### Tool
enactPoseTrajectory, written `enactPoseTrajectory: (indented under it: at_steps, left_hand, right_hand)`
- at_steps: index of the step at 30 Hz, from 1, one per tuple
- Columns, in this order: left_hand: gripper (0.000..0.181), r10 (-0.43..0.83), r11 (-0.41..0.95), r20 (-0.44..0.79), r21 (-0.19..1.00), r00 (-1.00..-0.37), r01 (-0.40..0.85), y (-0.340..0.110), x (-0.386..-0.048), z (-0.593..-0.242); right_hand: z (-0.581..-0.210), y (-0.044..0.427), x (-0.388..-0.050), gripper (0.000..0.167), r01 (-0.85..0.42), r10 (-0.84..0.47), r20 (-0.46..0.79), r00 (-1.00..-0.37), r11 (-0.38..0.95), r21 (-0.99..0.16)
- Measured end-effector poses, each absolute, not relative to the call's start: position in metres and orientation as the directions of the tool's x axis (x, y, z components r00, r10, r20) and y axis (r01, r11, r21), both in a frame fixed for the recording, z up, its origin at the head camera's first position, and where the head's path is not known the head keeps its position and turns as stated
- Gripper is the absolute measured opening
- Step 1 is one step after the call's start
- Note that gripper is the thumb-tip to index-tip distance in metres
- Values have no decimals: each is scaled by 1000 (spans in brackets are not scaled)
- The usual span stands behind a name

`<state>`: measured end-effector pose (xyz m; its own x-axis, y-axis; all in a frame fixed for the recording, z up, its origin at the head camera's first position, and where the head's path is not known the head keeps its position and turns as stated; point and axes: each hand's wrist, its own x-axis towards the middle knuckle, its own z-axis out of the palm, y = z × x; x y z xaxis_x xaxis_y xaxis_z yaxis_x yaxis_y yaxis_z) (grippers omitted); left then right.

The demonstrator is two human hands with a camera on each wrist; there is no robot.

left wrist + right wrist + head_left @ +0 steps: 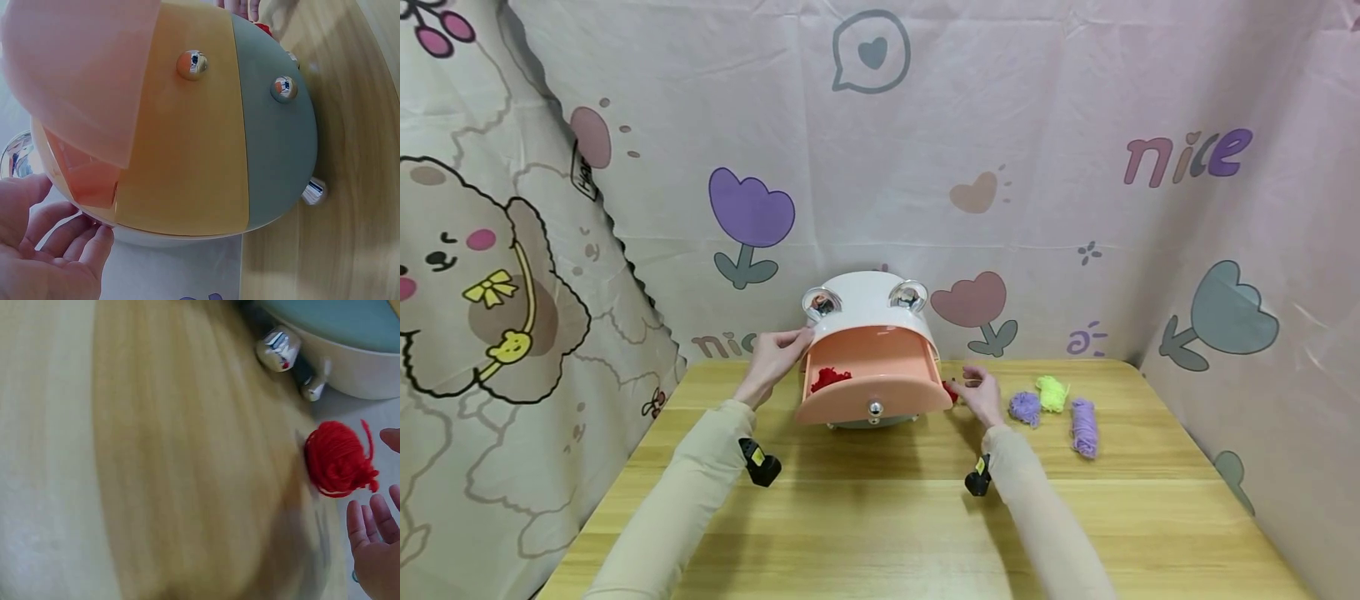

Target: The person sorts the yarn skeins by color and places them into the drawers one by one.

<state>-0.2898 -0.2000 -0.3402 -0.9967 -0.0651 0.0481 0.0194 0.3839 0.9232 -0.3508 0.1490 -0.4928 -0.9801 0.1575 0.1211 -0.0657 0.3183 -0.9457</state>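
A rounded drawer cabinet (867,293) with a white top and two silvery eye-like rings stands at the back of the table. Its top peach drawer (842,406) is pulled out, and red yarn (830,378) lies inside at the left. My left hand (772,360) touches the cabinet's left side; in the left wrist view its thumb and relaxed fingers rest along the edge. At the right side my right hand (981,397) is beside a ball of red yarn (336,459) on the table. In the right wrist view, its spread fingers and thumb stand apart from the yarn.
Right of my right hand lie a purple yarn ball (1025,408), a yellow-green yarn ball (1052,393) and a purple skein (1084,429). Below the peach drawer are shut yellow-orange (194,150) and grey-green (275,144) drawers. A printed cloth (865,167) hangs behind the table.
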Motion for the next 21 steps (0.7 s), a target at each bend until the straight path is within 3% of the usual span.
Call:
enactPoseTrajectory:
  at_steps: [21]
  left_hand:
    - [50, -60, 398, 54, 917, -997, 26, -200, -290, -342]
  right_hand:
    - [-509, 139, -353, 44, -67, 132, 133, -982, 417, -906]
